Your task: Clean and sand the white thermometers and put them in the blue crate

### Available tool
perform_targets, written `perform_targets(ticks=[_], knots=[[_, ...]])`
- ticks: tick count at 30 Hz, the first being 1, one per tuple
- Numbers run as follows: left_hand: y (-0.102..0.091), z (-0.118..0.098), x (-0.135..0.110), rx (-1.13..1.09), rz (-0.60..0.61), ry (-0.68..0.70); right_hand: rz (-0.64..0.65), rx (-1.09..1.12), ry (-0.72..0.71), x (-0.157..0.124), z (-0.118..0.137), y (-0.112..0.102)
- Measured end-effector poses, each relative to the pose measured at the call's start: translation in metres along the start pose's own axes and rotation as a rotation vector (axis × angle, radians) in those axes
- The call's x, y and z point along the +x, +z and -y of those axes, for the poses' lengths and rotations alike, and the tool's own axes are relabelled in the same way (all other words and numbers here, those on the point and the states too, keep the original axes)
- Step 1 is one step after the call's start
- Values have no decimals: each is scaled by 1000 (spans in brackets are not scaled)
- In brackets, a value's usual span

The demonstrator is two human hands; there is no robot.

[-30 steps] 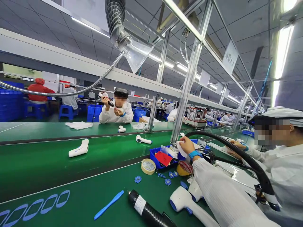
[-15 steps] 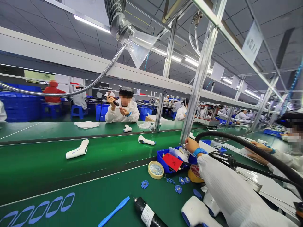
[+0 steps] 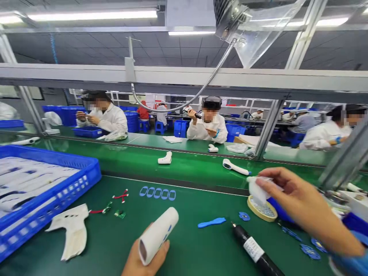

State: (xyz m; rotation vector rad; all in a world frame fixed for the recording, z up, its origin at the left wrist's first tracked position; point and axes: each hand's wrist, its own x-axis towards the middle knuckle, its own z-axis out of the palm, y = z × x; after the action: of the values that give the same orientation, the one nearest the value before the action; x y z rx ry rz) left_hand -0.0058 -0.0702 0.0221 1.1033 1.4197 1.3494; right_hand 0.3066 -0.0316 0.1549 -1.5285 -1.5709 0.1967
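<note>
Five blue frames [image 3: 157, 197], perhaps four clips [image 3: 244, 216]

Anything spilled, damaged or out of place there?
No spill or damage is evident. Mildly untidy: small green circuit boards and thin red wires lie scattered on the green worktop, unlike the neat row of blue rectangular frames.

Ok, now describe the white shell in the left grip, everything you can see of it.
The shell is white, smooth and tube-like, plastic by its look. Its far end is rounded; its near end shows a dark opening, depth unclear. Small blue marks sit on its right side. It slants away and to the right, in front of the green bench. The left grip holds it near the open end; nothing else visibly touches it. Its underside is hidden.
</note>
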Motion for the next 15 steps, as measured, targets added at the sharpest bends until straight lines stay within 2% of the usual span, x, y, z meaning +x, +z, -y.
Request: perform_targets(ticks=[2, 4, 6, 8, 11, 15], knots=[[2, -3, 2, -11, 31, 7, 135, 244, -127, -28, 45, 35], [2, -7, 2, -13, 85, 44, 226, 333, -221, -50, 81, 65], [0, -10, 2, -17, 167, 121, 283, 376, -256, -64, 103, 90], [-3, -12, 3, -28, 235, 186, 288, 384, -285, -73, 112, 110], [-7, -10, 7, -21, 299, 220, 187, 372, -373, -84, 111, 134], [-11, -3, 15, -36, 417, 301, 134, 381, -566, -96, 107, 151]])
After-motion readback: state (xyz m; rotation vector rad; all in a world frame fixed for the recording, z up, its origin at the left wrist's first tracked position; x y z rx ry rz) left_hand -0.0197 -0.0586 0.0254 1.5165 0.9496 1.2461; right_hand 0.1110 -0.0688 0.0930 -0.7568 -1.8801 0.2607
